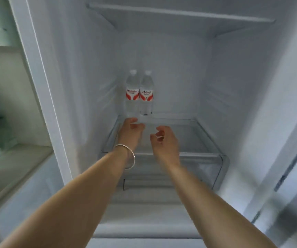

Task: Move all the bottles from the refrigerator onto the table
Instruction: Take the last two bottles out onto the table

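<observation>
Inside the open refrigerator (pixel 72 72), the left hand (pixel 130 130) and the right hand (pixel 164 140) reach in with bare arms stretched out, fingers curled loosely and holding nothing. The left wrist wears a silver bangle (pixel 128 156). Just past the left fingertips, at 12 o'clock, two bottles stand upright and touch side by side: the left bottle (pixel 131 92) and the right bottle (pixel 146 93), both with red labels. Under the hands sits a clear drawer (pixel 206 158)

Clear crisper drawer (pixel 205 169) sitting low; 1 glass shelf (pixel 179 17) hanging well above drawer; silver bangle (pixel 129 157) showing just left of drawer front.
</observation>
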`<state>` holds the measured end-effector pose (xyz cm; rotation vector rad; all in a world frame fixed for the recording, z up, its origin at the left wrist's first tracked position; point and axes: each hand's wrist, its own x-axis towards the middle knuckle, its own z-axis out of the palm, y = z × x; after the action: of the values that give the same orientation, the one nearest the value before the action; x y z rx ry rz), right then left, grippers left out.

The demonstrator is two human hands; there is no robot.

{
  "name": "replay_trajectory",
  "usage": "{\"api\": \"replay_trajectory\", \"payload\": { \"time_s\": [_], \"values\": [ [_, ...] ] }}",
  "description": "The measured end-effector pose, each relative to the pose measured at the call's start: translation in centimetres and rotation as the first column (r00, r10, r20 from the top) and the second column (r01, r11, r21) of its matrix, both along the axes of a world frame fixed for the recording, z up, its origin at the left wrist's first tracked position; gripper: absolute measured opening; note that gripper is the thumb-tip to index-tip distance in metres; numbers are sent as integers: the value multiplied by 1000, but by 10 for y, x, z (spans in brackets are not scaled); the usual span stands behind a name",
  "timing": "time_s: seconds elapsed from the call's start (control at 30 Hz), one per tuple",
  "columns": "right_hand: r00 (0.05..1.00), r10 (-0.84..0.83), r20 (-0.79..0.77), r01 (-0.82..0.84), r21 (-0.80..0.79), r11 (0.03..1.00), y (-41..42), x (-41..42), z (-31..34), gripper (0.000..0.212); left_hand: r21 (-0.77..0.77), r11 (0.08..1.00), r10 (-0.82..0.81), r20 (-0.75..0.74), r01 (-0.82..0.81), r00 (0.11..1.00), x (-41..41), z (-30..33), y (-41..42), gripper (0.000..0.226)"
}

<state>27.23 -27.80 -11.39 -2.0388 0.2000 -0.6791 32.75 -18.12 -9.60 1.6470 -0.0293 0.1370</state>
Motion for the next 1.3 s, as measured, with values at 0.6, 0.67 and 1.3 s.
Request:
{"api": "replay_trajectory", "payload": {
  "time_s": [0.6,0.67,1.3],
  "values": [
    [969,245,-42,-233,190,954,-58,234,8,72,-69,951,307,130,-300,943,195,0,-22,70],
    [958,286,5,-282,180,942,-59,245,9,64,-96,961,269,127,-258,955,203,-5,-21,69],
    [951,214,225,-276,296,915,-43,199,31,41,-175,956,267,202,-234,942,149,14,-26,27]
  ]
}}
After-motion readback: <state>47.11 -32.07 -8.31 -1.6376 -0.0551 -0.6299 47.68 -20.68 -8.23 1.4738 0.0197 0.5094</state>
